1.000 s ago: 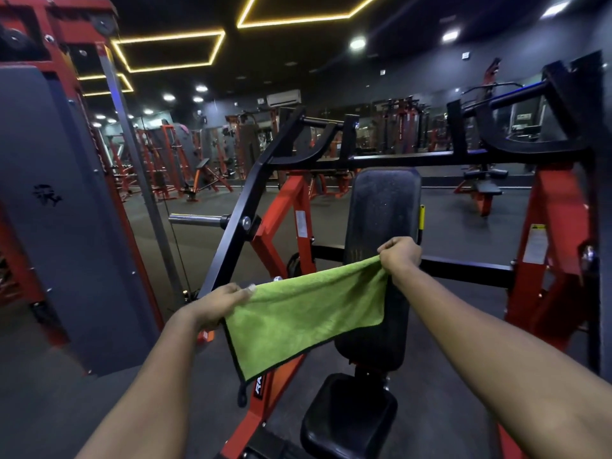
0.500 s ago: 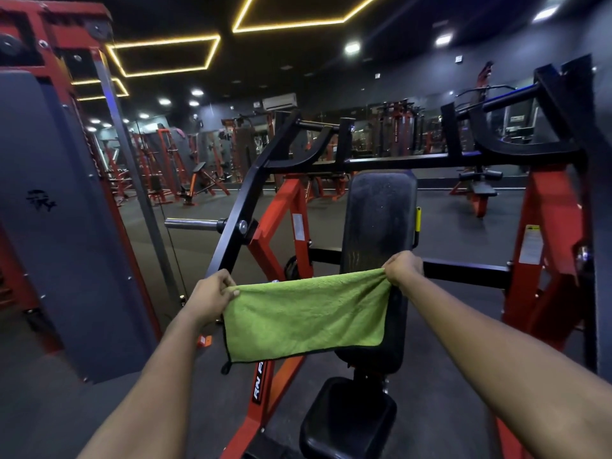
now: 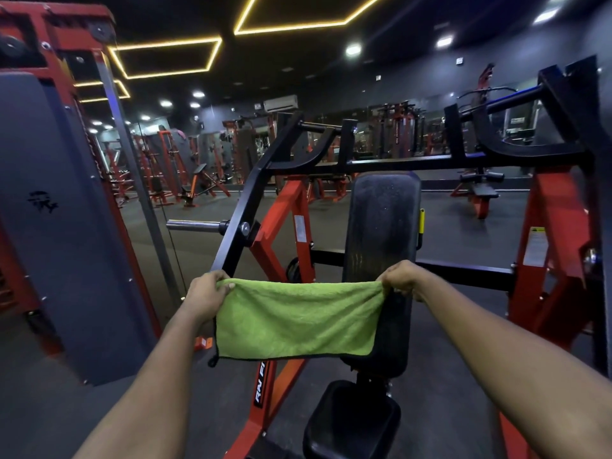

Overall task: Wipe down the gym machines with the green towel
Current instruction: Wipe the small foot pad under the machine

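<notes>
A green towel (image 3: 298, 319) hangs stretched flat between my two hands in front of a red and black press machine. My left hand (image 3: 207, 298) grips its upper left corner and my right hand (image 3: 399, 276) grips its upper right corner. The towel's right part overlaps the lower half of the machine's black back pad (image 3: 381, 226). The black seat (image 3: 352, 422) lies below the pad. The red frame (image 3: 281, 220) and black lever arm (image 3: 251, 200) rise behind the towel.
A tall grey weight-stack cover (image 3: 56, 226) with a red frame stands close on the left. A chrome plate peg (image 3: 193, 225) sticks out leftward from the lever arm. A red upright (image 3: 556, 246) stands at right. More machines and a bench (image 3: 480, 193) fill the far floor.
Both hands have levelled the towel: the left hand rose and the right hand came down, so the towel now hangs straight and lower across the back pad.
</notes>
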The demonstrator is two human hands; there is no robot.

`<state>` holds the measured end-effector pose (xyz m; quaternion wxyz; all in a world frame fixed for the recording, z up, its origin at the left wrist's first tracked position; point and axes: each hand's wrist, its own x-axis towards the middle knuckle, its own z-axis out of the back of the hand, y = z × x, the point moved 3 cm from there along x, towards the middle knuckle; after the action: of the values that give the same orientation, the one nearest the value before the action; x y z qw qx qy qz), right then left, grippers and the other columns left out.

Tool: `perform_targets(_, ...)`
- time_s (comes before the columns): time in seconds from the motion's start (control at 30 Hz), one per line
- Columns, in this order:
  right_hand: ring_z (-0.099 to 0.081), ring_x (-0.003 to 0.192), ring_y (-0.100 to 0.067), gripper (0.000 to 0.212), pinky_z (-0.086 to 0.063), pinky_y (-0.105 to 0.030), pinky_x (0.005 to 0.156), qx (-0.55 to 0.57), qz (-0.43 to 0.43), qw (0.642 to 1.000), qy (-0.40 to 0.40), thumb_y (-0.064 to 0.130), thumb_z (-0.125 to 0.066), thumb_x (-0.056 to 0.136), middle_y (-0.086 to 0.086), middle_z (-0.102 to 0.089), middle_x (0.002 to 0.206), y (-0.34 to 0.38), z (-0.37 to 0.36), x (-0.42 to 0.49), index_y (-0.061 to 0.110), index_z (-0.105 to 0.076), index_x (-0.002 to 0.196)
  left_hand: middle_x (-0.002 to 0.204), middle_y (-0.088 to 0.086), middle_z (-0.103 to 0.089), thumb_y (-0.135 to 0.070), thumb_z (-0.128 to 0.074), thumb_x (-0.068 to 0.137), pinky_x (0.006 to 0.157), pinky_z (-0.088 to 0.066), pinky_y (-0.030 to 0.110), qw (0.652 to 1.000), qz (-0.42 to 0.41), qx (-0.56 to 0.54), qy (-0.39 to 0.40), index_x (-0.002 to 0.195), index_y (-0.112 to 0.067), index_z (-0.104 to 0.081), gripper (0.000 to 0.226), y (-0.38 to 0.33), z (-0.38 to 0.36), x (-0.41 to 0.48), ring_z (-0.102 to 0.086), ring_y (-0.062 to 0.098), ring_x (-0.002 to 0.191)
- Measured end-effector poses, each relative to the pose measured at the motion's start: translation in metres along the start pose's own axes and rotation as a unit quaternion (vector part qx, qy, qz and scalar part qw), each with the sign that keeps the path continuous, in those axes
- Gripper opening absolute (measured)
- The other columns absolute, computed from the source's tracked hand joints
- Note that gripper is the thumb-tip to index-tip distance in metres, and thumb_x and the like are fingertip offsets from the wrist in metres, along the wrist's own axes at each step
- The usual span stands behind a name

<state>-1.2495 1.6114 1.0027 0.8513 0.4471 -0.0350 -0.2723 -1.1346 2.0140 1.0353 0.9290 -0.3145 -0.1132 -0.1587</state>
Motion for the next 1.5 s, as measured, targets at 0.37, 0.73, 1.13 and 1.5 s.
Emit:
perform_targets(0.37,-0.056,0.084,-0.021,0.012,-0.037,-0.029,0.07,0.224,0.169,0.895,-0.345,0.019,-0.049,0.106,-0.008,-0.062,0.097,0.027,-0.005,-0.012,0.015,-0.059,0.104,0.086,0.01,-0.058,-0.029,-0.054,0.103,0.066,-0.033,0.033,0.923,-0.071,-0.173,-0.337,0.101,-0.005,-0.054,0.024,-0.029,0.022,-0.007,-0.053,0.026,0.077)
perform_targets(0.73,-0.064,0.106,-0.04,0.03,-0.047,-0.036,0.078,0.047,-0.005,0.952,-0.301,0.031,-0.065,0.099,-0.019,-0.069,0.114,0.043,0.0,-0.005,0.005,-0.072,0.11,0.104,0.025,-0.066,-0.029,-0.065,0.097,0.073,-0.048,0.039,0.979,0.101,-0.049,-0.17,0.102,-0.002,-0.065,0.028,-0.021,0.026,0.026,-0.064,0.039,0.091)
perform_targets(1.13,-0.07,0.092,-0.021,0.025,-0.058,-0.046,0.091,0.162,0.25,0.953,-0.054,0.017,-0.079,0.083,-0.001,-0.072,0.097,0.11,-0.102,-0.044,0.03,-0.065,0.099,0.1,0.014,-0.063,-0.019,-0.061,0.099,0.054,-0.049,0.026,0.991,-0.067,-0.116,0.014,0.102,-0.013,-0.055,0.009,-0.107,-0.021,0.008,-0.066,0.024,0.071)
perform_targets(1.5,-0.065,0.077,0.001,0.028,-0.049,-0.021,0.075,0.137,0.317,0.937,-0.045,-0.002,-0.07,0.079,0.005,-0.071,0.087,0.109,-0.097,-0.054,0.014,-0.068,0.102,0.088,0.009,-0.065,0.007,-0.042,0.089,0.067,-0.054,0.04,0.962,-0.129,-0.239,0.04,0.11,-0.021,-0.04,0.035,-0.101,-0.018,0.007,-0.062,0.018,0.069)
